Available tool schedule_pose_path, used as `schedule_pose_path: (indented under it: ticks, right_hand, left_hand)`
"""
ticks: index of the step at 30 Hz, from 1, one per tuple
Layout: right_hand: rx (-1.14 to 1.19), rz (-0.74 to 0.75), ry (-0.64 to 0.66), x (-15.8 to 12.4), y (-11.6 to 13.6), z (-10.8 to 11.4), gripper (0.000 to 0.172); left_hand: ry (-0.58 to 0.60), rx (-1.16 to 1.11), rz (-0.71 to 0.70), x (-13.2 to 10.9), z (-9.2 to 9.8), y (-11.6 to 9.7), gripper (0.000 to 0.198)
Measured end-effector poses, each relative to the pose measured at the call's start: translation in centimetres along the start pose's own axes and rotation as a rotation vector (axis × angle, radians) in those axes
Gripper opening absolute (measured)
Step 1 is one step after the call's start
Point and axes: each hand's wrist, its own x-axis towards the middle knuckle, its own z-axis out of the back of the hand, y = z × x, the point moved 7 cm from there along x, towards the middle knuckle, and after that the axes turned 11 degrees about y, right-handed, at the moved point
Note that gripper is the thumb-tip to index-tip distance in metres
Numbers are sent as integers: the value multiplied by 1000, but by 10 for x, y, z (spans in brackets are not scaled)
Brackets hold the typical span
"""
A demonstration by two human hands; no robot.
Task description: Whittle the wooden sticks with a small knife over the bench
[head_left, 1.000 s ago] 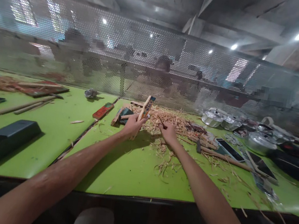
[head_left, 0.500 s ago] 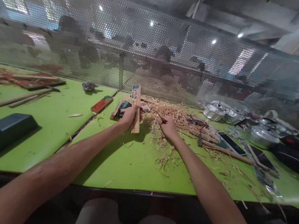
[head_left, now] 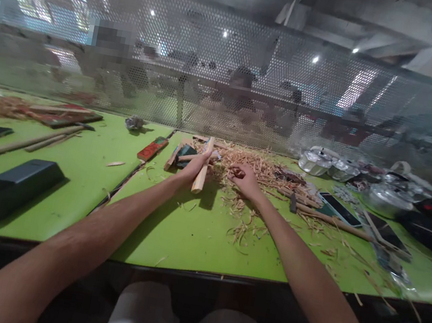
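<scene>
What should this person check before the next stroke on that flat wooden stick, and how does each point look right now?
1. Left hand grips the flat pale wooden stick: ok, fingers wrapped around it.
2. Stick braced on the green table: ok, its lower end appears to rest on the surface.
3. Right hand holds a tool: cannot tell, the hand is curled and nothing shows clearly.
4. Hands kept apart: ok, a gap lies between them.
5. Clean working spot: not ok, the pile of pale wood shavings spreads under the right hand.
6. Black phone away from the hands: ok, it lies further right.
</scene>
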Motion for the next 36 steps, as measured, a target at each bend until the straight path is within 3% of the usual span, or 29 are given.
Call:
schedule_pose_path:
  ticks: [5, 10, 13, 16, 22, 27, 29, 36]
  right_hand:
    - [45, 49, 157, -2, 9, -12, 19]
    - [-9, 28, 64, 1, 9, -4, 16]
    - [6, 2, 10, 0, 7, 1, 17]
    - [40, -45, 60, -2, 4, -2, 20]
    - [338, -220, 213, -11, 6, -17, 25]
    - [552, -223, 296, -17, 19, -20, 26]
    - [566, -225, 275, -16, 16, -19, 25]
    - [349, -152, -5, -2, -3, 1, 34]
  left_hand:
    - [44, -229, 125, -2, -6, 11, 47]
    - [29, -230, 83, 5, -1, 14, 38]
    - [-64, -204, 43, 8, 5, 15, 35]
    - [-152, -197, -19, 9, 11, 11, 27]
    - [-226, -261, -174, 11, 27, -2, 26]
    - [-277, -282, -246, 13, 41, -4, 33]
    - [-260, -282, -269, 15, 42, -3, 37]
    - [-157, -142, -286, 16, 30, -3, 48]
